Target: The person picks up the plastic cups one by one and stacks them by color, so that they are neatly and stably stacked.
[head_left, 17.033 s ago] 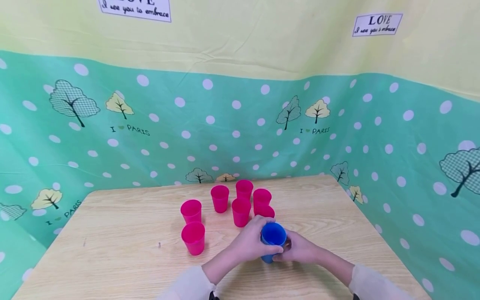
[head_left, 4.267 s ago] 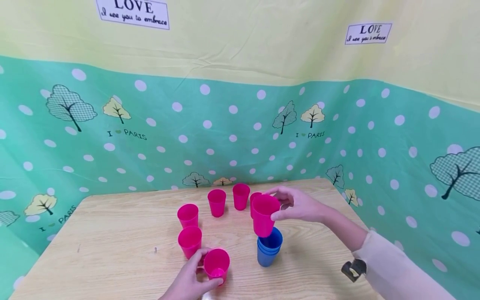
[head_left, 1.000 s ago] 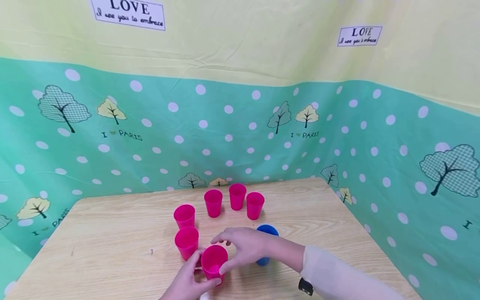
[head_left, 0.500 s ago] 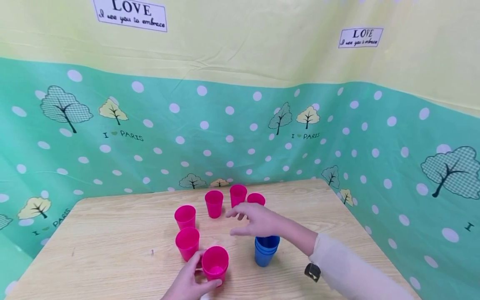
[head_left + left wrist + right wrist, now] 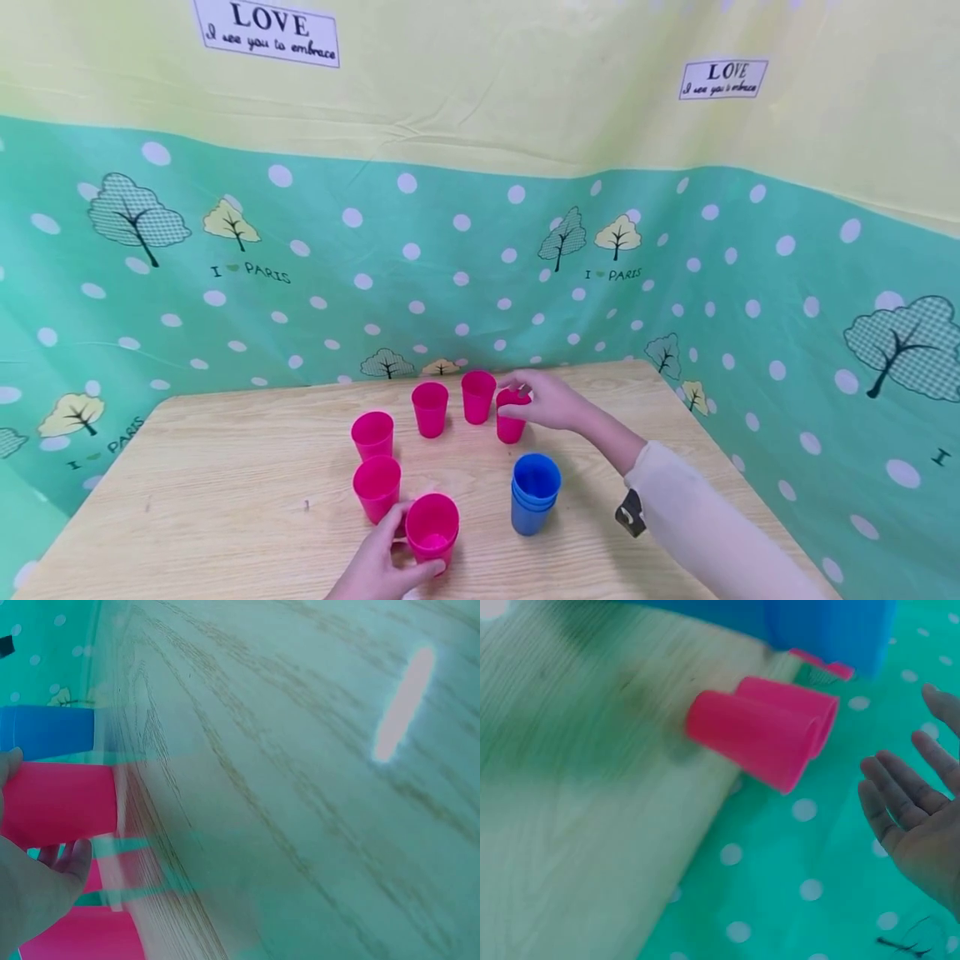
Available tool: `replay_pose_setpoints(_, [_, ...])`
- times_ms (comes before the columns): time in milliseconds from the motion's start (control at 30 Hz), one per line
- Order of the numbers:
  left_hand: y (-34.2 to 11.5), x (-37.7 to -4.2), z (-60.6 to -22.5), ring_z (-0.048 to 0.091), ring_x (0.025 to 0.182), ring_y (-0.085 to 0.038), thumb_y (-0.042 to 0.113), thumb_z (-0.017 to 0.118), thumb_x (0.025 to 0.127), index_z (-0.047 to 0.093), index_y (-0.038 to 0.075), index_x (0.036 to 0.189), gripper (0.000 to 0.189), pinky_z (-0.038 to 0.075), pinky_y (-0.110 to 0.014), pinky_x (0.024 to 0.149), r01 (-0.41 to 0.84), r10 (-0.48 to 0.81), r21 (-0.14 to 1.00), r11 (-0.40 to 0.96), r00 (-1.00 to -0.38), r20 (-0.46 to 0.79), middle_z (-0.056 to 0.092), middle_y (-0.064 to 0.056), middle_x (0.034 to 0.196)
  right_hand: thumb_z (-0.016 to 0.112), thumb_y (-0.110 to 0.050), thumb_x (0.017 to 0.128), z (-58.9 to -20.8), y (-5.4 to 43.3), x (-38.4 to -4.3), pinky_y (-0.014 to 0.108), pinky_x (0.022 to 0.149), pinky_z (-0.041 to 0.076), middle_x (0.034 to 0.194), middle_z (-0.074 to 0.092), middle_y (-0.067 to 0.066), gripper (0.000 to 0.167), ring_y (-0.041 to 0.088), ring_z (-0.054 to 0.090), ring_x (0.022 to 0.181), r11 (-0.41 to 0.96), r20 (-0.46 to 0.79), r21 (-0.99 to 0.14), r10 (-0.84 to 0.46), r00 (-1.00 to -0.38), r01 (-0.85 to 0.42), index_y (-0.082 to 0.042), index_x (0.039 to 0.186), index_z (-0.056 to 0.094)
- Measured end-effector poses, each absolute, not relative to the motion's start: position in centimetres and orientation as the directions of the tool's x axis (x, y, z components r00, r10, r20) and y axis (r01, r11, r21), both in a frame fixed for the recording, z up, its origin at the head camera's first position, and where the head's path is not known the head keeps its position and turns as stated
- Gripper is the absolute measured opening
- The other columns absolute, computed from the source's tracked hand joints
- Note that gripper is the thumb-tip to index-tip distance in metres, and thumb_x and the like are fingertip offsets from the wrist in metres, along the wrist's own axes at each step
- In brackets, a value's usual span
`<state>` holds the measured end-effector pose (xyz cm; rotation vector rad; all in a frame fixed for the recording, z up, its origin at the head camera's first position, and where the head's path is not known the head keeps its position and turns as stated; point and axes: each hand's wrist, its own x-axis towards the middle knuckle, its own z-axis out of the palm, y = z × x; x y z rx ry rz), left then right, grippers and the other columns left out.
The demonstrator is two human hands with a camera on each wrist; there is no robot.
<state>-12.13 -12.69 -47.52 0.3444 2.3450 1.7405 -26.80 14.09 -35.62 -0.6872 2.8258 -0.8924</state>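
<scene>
My left hand (image 5: 378, 560) grips a pink plastic cup stack (image 5: 432, 527) near the front of the table, thumb on the near side and fingers behind; a second rim shows just under the top one. In the left wrist view its thumb and fingertips wrap the pink cup (image 5: 64, 802). My right hand (image 5: 546, 400) is over the far right pink cup (image 5: 511, 430), fingers spread and partly covering its rim. The right wrist view has this hand (image 5: 922, 817) with fingers extended, apart from the pink cups. Upright between the hands stands a nested blue cup stack (image 5: 534, 507).
Upright pink cups stand in an arc: a near left cup (image 5: 377, 490), one behind it (image 5: 372, 435), and two at the back, a left one (image 5: 430, 410) and a right one (image 5: 477, 398). A polka-dot cloth (image 5: 337, 250) rises behind the wooden table (image 5: 225, 483).
Earlier my right hand carried a pink cup above the blue stack, then brought it to the one in my left hand. Since then it has moved away, up to the far right pink cup.
</scene>
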Motion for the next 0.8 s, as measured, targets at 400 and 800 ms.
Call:
replay_pose_setpoints(400, [-12.6,-12.2,-47.4,0.055,0.108,-0.027,0.029,0.079,0.074,0.042,0.006,0.132,0.072,0.05,-0.018,0.082,0.055,0.305,0.959,0.277,-0.952,-0.033,0.055,-0.012,0.125,0.075,-0.031,0.079,-39.3,16.4,-29.2,0.04,0.087,0.051,0.124,0.058,0.008,0.056,0.026,0.057,0.109,0.74,0.063,-0.592,-0.352,-0.934,-0.319,-0.011,0.127,0.054])
replay_pose_setpoints(800, [-12.6,-12.3,-47.6,0.055,0.106,-0.023,0.028,0.079,0.074,0.043,0.009,0.131,0.07,0.05,-0.019,0.082,0.049,0.304,0.961,0.273,-0.952,-0.037,0.055,-0.009,0.125,0.079,-0.035,0.072,-43.2,16.3,-30.2,0.038,0.083,0.052,0.12,0.055,0.012,0.085,0.028,0.055,0.106,0.695,-0.05,-0.708,-0.223,-0.973,-0.124,-0.012,0.141,0.035])
